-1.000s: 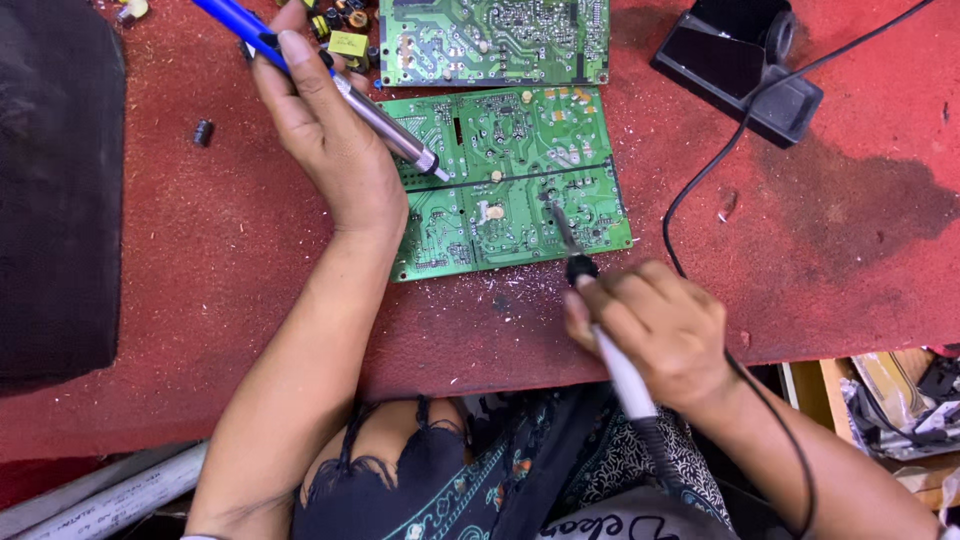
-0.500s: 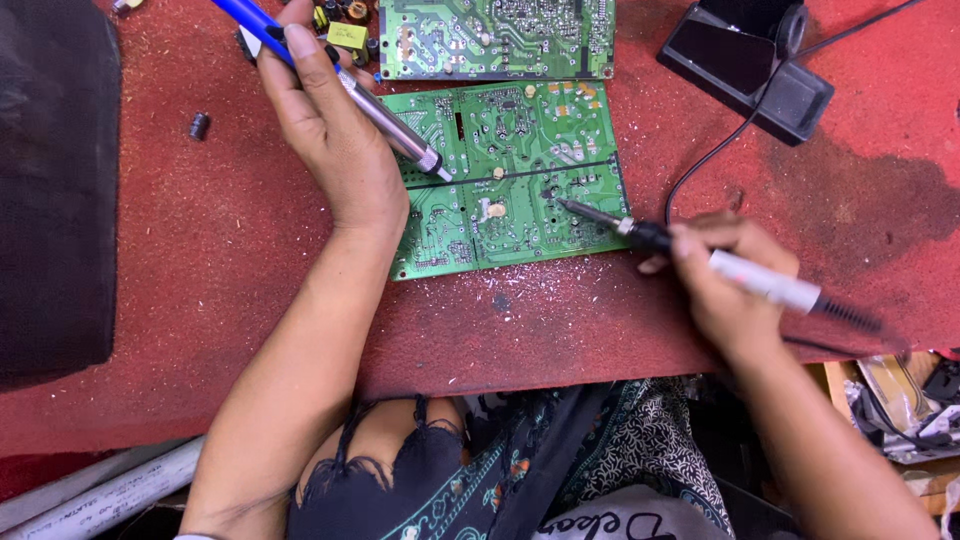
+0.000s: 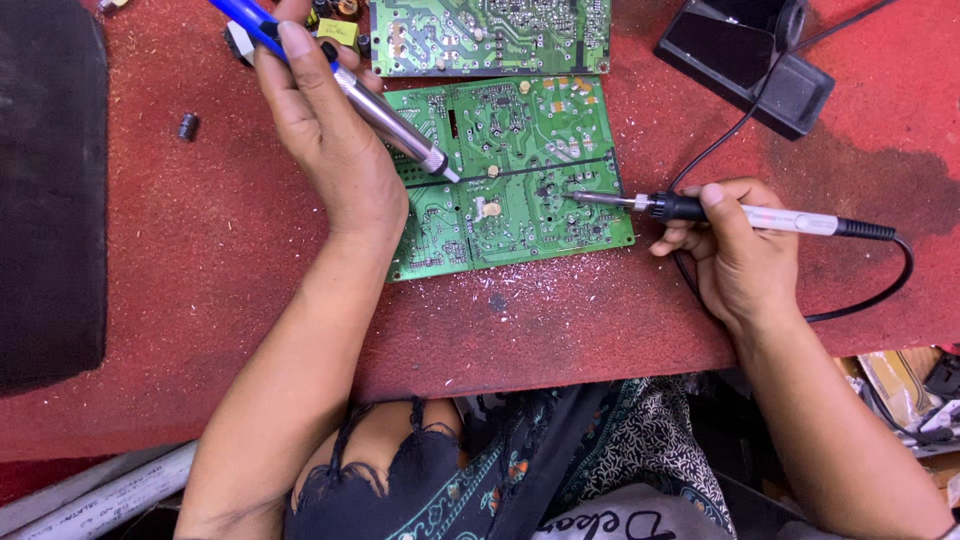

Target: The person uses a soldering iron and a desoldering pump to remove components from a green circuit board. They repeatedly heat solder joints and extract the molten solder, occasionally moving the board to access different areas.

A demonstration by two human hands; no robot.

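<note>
A green circuit board [image 3: 520, 190] lies solder side up on the red table top [image 3: 560, 320]. My left hand [image 3: 320, 140] grips a blue and silver desoldering pump [image 3: 380, 110], its tip resting on the board's left part. My right hand [image 3: 735, 245] holds a soldering iron [image 3: 740, 215] almost level, its metal tip touching the board's right edge area. The iron's black cable [image 3: 880, 290] loops off to the right.
A second green board [image 3: 490, 35] lies at the far edge. A black stand [image 3: 750, 50] sits at the far right, a dark block [image 3: 50, 190] at the left. A small black part [image 3: 187, 126] and solder crumbs dot the table. Clutter lies below the table's right edge.
My right hand swung out to the right and turned the soldering iron from near upright to nearly level, its tip staying on the board. The left hand and pump kept still.
</note>
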